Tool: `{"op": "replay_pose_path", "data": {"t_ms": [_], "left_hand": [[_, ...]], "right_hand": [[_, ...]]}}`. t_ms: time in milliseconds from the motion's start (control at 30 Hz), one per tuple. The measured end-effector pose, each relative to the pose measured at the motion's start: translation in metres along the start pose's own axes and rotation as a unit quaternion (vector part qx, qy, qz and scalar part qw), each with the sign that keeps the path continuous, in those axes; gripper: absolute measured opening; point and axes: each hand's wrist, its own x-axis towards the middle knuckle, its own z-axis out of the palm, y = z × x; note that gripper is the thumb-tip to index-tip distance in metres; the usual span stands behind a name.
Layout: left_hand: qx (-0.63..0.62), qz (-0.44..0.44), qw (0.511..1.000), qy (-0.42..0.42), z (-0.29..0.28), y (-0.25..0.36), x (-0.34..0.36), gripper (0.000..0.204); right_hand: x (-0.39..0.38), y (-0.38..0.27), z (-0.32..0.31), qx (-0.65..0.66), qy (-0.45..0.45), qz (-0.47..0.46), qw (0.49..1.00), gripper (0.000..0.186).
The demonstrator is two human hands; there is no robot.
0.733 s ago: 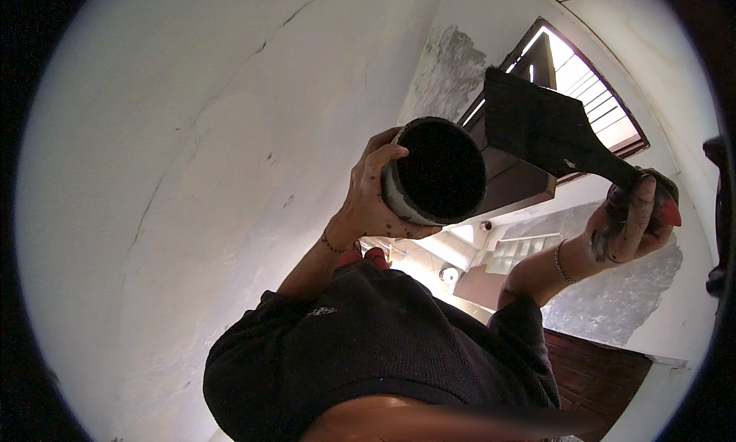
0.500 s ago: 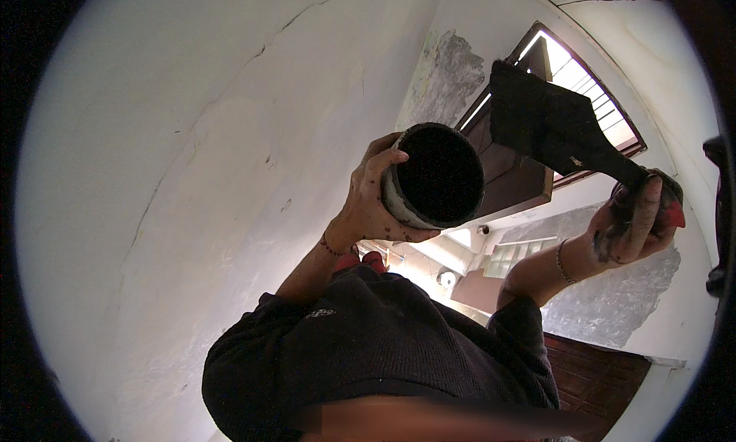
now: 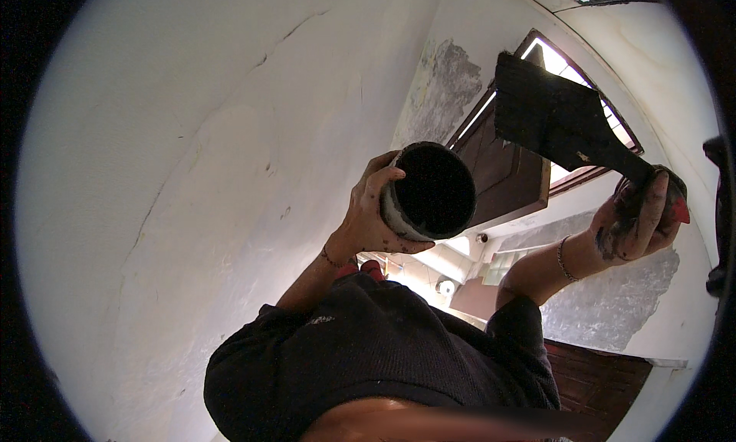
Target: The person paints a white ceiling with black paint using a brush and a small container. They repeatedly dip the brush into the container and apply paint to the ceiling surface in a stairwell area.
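Note:
My left hand (image 3: 366,216) wraps round the side of a round paint can (image 3: 392,212), thumb near its rim. The can is tilted so that its mouth shows; inside it is too dark to make out the contents. Higher up on the right, my right hand (image 3: 638,223) is closed round the handle of a wide flat paintbrush (image 3: 550,114). The brush is dark all over and points up and left, apart from the can. A red bit shows at the handle's end. Dark smears mark the fingers of both hands.
A pale wall (image 3: 207,189) with a long crack fills the left side. Behind the brush are a window (image 3: 571,66) with bars and an open brown wooden shutter (image 3: 502,170). Grey bare patches (image 3: 613,312) mark the other wall. A brown door (image 3: 594,384) is at lower right.
The can has shifted slightly down and left with my left hand. The brush and my right hand sit a little farther right. The background has shifted slightly too.

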Motion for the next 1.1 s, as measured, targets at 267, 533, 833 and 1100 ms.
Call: {"op": "replay_pose_path", "data": {"t_ms": [267, 533, 833, 1100], "left_hand": [[0.005, -0.001, 1.0, -0.005, 0.002, 0.005, -0.007, 0.115], [-0.005, 0.004, 1.0, -0.001, 0.003, 0.005, -0.007, 0.114], [-0.007, 0.021, 0.999, 0.026, 0.0, 0.003, 0.005, 0.114], [-0.005, 0.025, 0.999, 0.026, -0.008, 0.003, 0.012, 0.111]], "right_hand": [[0.006, 0.001, 0.001, 0.036, 0.004, 0.025, 0.999, 0.038], [0.002, -0.004, -0.001, 0.027, -0.006, 0.055, 0.998, 0.037], [0.004, -0.056, 0.001, 0.43, -0.095, 0.48, 0.759, 0.017], [-0.009, -0.075, 0.002, 0.473, -0.285, 0.481, 0.68, 0.016]]}}
